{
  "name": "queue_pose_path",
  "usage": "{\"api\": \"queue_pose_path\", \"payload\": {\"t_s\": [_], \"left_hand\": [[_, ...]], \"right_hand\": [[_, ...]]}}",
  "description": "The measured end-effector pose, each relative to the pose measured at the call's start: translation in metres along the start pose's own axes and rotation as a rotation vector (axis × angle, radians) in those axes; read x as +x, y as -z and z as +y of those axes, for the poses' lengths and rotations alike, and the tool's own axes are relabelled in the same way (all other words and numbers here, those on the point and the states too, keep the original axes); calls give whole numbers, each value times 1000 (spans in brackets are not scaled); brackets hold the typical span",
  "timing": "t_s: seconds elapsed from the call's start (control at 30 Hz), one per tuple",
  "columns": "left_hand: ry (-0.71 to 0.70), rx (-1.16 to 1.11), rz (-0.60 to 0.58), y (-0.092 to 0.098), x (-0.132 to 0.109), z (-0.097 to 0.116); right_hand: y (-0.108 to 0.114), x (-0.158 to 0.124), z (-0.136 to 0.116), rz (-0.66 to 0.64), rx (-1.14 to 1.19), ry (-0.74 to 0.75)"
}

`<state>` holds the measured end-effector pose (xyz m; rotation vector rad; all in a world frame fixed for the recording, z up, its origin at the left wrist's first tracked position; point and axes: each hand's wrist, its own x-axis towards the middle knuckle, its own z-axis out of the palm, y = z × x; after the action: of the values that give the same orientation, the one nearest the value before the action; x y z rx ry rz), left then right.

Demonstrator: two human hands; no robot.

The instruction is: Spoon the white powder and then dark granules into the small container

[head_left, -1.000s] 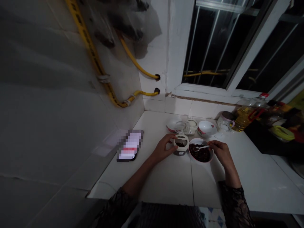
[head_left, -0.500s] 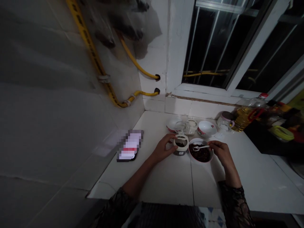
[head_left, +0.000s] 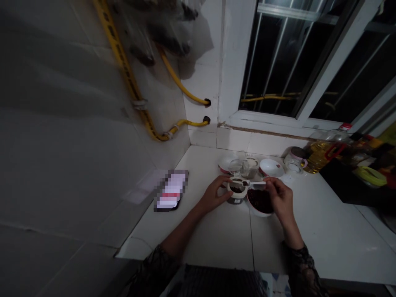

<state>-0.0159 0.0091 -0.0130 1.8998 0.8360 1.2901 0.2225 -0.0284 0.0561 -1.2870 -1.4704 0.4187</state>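
Observation:
My left hand (head_left: 217, 193) is closed around the left side of a small spice jar (head_left: 236, 199) with a white rim, its clear lid flipped up behind. Dark bits lie inside the jar. Between the fingertips of my right hand (head_left: 281, 197) is the handle of a small white spoon (head_left: 256, 183). The spoon's bowl, with some dark stuff in it, is over the jar's mouth. Just right of the jar stands a white bowl (head_left: 259, 213) filled with dark red, flaky seasoning (head_left: 260, 199); my right hand partly covers its right edge.
A phone (head_left: 172, 191) lies on the counter (head_left: 219, 239) at the left. Behind the jar are a lidded jar (head_left: 252, 168) and a white bowl (head_left: 271, 168). An oil bottle (head_left: 318, 156) and a dark box (head_left: 337, 181) stand at the right. Yellow hose (head_left: 123, 74) runs along the wall.
My right hand has moved left with the spoon, from over the bowl of seasoning to over the jar's mouth. My left hand stays on the jar. The view has shifted slightly.

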Motion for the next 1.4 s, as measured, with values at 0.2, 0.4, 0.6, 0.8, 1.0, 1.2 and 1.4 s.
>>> {"api": "queue_pose_path", "payload": {"t_s": [0.2,0.4,0.6,0.8,1.0,1.2,1.4], "left_hand": [[-5,4,-4,-1,0,-1],[-5,5,3,-1,0,-3],[-9,7,3,-1,-1,-2],[-13,6,0,0,-1,-1],[-1,4,-3,1,-1,1],[-2,-9,3,0,0,0],[4,4,5,0,-1,-1]], "right_hand": [[-12,-13,-8,-238,-312,521],[22,-1,14,19,-261,226],[36,5,38,-84,-414,-17],[20,2,30,-259,-338,-103],[30,8,35,-150,-138,-286],[33,10,36,-135,34,-396],[33,11,36,-130,121,-489]]}}
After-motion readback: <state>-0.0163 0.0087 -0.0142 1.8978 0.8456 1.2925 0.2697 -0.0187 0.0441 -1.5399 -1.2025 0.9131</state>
